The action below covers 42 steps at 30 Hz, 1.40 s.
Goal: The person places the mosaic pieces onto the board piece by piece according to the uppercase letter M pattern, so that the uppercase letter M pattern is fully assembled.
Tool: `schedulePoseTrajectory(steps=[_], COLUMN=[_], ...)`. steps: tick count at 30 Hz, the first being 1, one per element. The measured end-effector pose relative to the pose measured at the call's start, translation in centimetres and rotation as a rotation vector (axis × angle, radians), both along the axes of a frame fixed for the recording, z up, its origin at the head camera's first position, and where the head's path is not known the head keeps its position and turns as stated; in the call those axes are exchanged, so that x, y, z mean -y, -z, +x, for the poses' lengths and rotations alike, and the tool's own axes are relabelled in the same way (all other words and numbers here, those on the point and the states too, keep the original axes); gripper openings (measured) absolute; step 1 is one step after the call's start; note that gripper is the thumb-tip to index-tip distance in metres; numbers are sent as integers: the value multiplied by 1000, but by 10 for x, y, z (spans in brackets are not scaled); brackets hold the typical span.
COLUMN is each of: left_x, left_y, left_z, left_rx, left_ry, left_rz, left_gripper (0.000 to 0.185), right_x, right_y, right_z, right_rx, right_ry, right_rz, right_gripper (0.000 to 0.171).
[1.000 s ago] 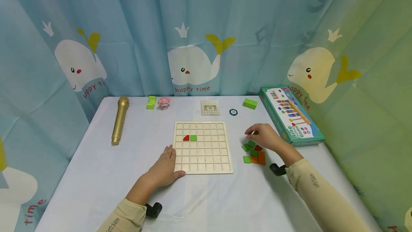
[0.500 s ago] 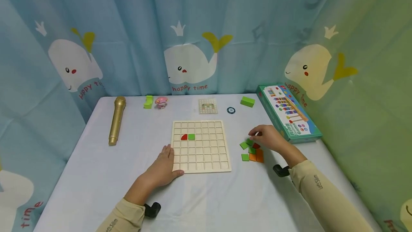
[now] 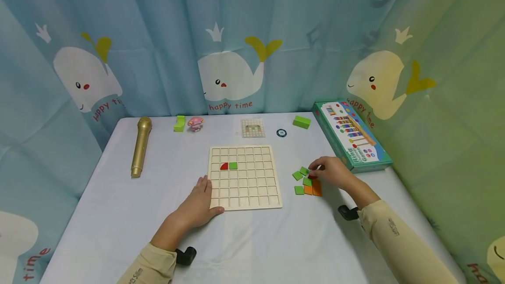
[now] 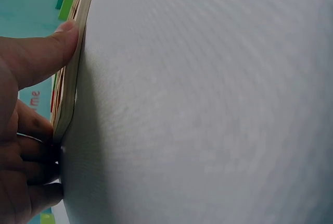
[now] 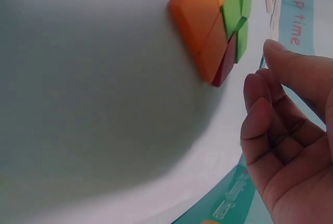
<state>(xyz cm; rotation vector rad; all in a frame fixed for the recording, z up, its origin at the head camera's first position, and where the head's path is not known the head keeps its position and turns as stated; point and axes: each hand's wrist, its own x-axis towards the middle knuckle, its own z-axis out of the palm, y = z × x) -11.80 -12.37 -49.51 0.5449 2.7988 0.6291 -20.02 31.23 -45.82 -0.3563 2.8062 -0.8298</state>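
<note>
Far left of the head view, a gold microphone (image 3: pixel 140 146) lies on the tabletop (image 3: pixel 118 214), w/ a green block (image 3: pixel 179 123) & a pink figure (image 3: pixel 195 123) seen toward the upper centre.

Lower centre-left: the left hand (image 3: pixel 199 205) is laid flat, fingers straight, on the near-left corner of the wooden grid board (image 3: pixel 244 177); nothing is clasped. In the left wrist view the thumb (image 4: pixel 49 52) is pressed against the board's thin edge (image 4: pixel 70 86), so the board is only steadied. Two pieces sit in the board's cells, a red quarter-round (image 3: pixel 224 166) & a green square (image 3: pixel 233 165), side by side, upper-left of the grid.

Above the board a small pattern card (image 3: pixel 253 128) & a dark round disc (image 3: pixel 281 133) are seen; a 2nd green block (image 3: pixel 301 122) lies further right.

Centre-right: a cluster of loose tiles (image 3: pixel 307 182), green, orange & red, lies just beside the board's right edge, touching one another. The right hand (image 3: pixel 333 172) is held at the cluster's upper-right side, fingers curled loosely. In the right wrist view the fingertips (image 5: pixel 273 52) are seen just clear of the tiles (image 5: pixel 216 23); nothing is gripped, grip released.

The tiles are judged light, stiff, thin & smooth, prob. wood: easily slid, hard to lift flat. A pinch across two opposite edges is judged best, esp. on an outer tile.

Far right, a green game box (image 3: pixel 351 137) rests by the curtain (image 3: pixel 252 34).
</note>
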Motion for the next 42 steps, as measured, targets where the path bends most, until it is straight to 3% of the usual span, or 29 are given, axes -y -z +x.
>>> schedulePoseTrajectory(steps=[15,42], left_x=[0,-1], left_y=[0,-1], left_z=[0,0], left_rx=[-4,-4], left_ry=[-4,-8], left_rz=[-4,-17], left_gripper=[94,94], right_x=[-18,-17], right_y=[6,9], right_z=[17,18], right_rx=[31,93], right_ry=[-6,-30], right_rz=[25,-38], right_gripper=[20,12])
